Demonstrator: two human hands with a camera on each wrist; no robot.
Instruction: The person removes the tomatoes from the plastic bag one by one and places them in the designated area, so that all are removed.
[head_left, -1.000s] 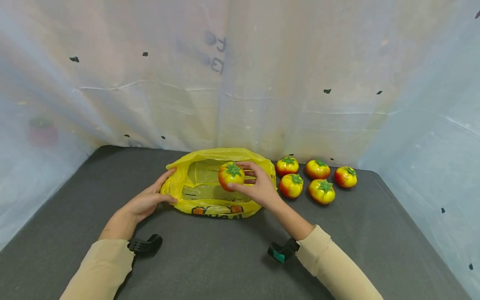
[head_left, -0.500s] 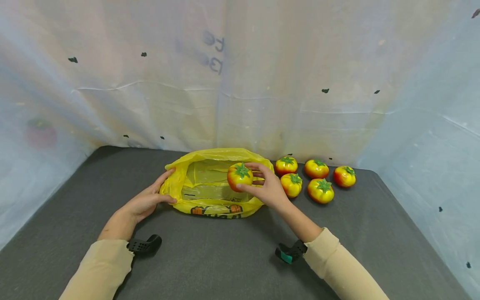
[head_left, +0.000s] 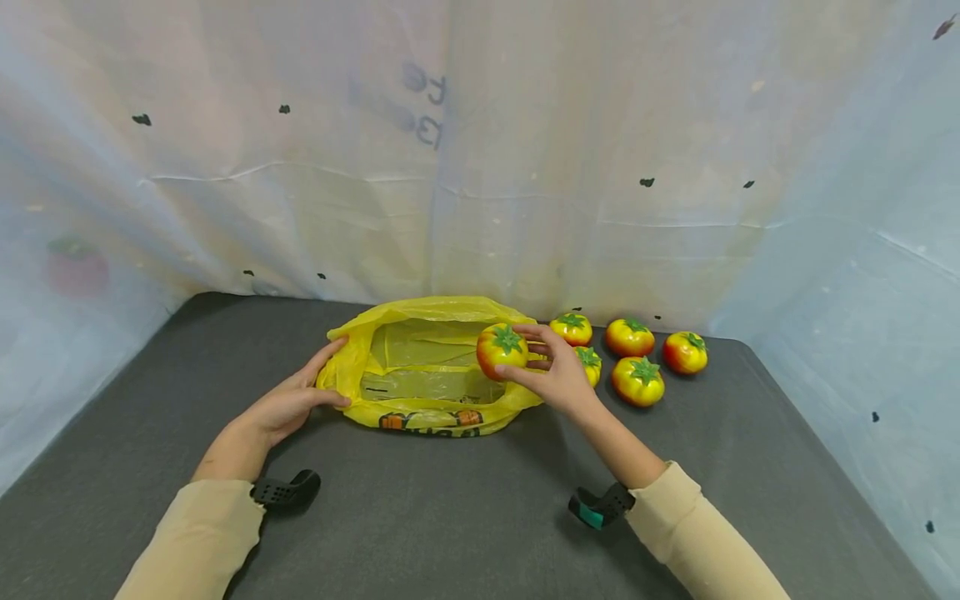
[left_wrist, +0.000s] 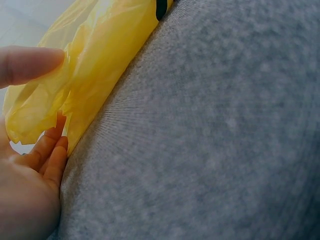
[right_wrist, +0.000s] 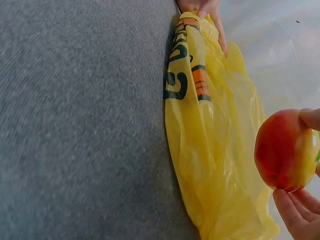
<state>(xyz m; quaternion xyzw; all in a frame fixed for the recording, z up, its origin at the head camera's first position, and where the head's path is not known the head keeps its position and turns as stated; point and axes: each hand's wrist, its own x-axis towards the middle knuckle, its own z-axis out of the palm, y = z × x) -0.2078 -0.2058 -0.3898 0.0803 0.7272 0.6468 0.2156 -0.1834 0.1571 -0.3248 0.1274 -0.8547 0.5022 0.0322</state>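
A yellow plastic bag point(head_left: 450, 310) sits in the middle of the table, its mouth spread wide and facing up. At its left side my left hand point(head_left: 294, 403) holds the bag, thumb in front and fingers behind; the left wrist view shows the yellow film point(left_wrist: 102, 70) between them. My right hand point(head_left: 561, 377) grips a red and yellow tomato point(head_left: 501, 353) with a green leafy top, between thumb and fingers. That tomato hangs over the right part of the bag's mouth. In the right wrist view its smooth red underside point(right_wrist: 281, 150) shows above the bag.
Several similar tomatoes point(head_left: 637, 382) stand on the dark grey table point(head_left: 450, 517) right of the bag, one point(head_left: 591, 365) partly behind my right hand. Pale plastic sheeting point(head_left: 510, 167) hangs at the back and sides. Black straps point(head_left: 285, 490) sit on both wrists.
My right hand has moved right with the tomato, from above the middle of the bag to its right part. The left hand keeps its place on the bag.
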